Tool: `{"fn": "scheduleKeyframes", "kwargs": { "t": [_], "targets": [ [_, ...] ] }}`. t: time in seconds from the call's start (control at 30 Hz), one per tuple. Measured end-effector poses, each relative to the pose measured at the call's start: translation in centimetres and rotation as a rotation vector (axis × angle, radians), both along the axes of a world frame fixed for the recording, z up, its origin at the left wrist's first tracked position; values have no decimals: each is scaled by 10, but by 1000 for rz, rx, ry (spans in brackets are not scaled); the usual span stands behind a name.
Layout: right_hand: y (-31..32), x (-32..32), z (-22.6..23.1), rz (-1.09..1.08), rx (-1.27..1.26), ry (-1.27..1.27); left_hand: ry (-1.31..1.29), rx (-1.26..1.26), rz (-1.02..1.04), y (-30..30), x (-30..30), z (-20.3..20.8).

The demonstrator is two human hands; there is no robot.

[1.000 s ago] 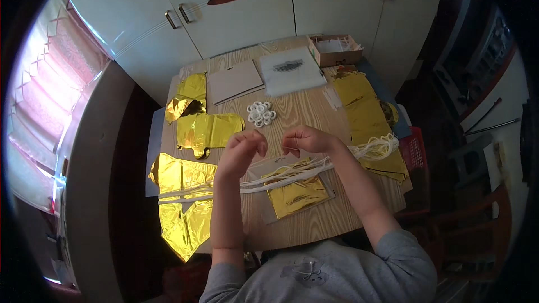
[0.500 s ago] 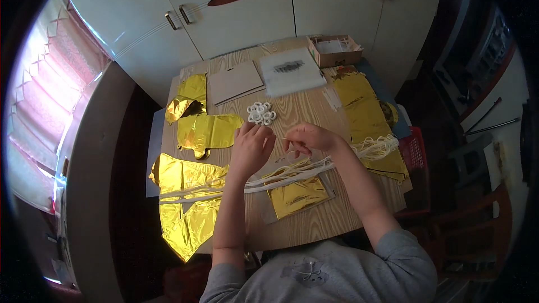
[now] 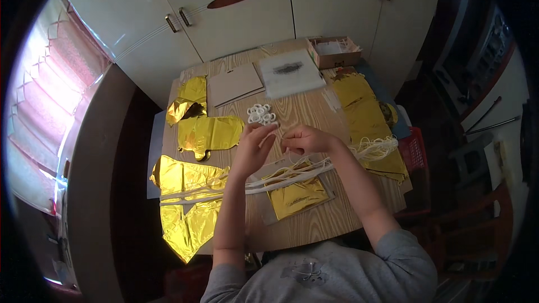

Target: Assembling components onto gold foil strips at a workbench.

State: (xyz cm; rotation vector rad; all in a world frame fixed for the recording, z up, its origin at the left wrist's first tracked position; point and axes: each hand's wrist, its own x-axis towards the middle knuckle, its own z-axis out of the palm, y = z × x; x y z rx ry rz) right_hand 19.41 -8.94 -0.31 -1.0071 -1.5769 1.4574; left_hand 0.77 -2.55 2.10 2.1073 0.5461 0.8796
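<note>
Tightening to a pinch is newly seen in the right hand (image 3: 310, 139), left hand (image 3: 254, 148) half-open (holds cannot be told), white rings (image 3: 260, 114) just beyond: fine handling apparently continued.

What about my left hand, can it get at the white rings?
Probably yes: the left hand appears just on the near side of the white rings, with nothing visible lying between.
</note>
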Motion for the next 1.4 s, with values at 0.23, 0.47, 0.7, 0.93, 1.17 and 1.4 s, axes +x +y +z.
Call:
{"fn": "scheduleKeyframes", "kwargs": {
  "t": [0.23,0.47,0.7,0.93,1.17,1.4],
  "targets": [
    [0,1,-6,7,41,-20,-222,-716,-316,10,-17,0],
    [1,4,-9,5,64,-8,267,14,-58,4,-8,6],
    [1,-3,-5,9,134,-174,-275,-344,-23,-5,-3,14],
    [-2,-2,-2,-116,167,-142,-240,-795,-456,14,-26,1],
    [-2,-12,-3,-83,140,-157,360,-37,-109,13,-19,10],
    [-3,-18,7,19,124,-227,-195,-383,-92,13,-14,-14]
  ]
}}
